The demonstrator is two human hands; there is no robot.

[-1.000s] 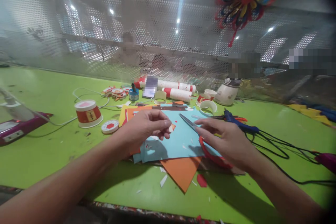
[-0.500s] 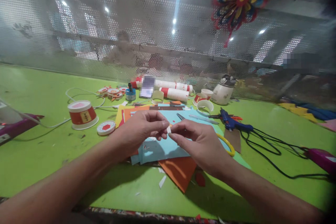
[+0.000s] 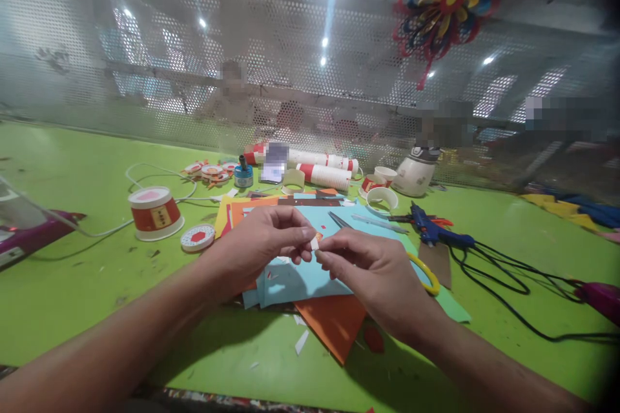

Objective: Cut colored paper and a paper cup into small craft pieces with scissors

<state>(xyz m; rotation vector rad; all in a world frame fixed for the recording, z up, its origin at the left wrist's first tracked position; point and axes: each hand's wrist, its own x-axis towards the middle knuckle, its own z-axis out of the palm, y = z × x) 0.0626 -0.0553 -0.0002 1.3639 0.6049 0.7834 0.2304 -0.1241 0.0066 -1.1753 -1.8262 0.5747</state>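
Between both hands, over the light-blue paper (image 3: 310,284), is a small white paper piece (image 3: 314,244) with a bit of orange at its top. My left hand (image 3: 271,239) pinches it from the left with thumb and fingers. From the other side, my right hand (image 3: 372,271) pinches its right edge between thumb and forefinger. Scissors (image 3: 339,219) with yellow handles lie on the paper, partly hidden under my right hand. An orange sheet (image 3: 334,329) sticks out below the blue ones.
To the left stand a red-and-white paper cup (image 3: 155,222) and a round white disc (image 3: 197,238). A blue glue gun (image 3: 431,229) with black cords lies at right. Behind are paper tubes (image 3: 324,176), an ink-like bottle (image 3: 243,175), a phone (image 3: 274,164) and a white flask (image 3: 416,171).
The view has shifted slightly, so everything sits a little further right and lower. Both hands keep their pinch on the white paper piece, and a little more orange shows at its top.
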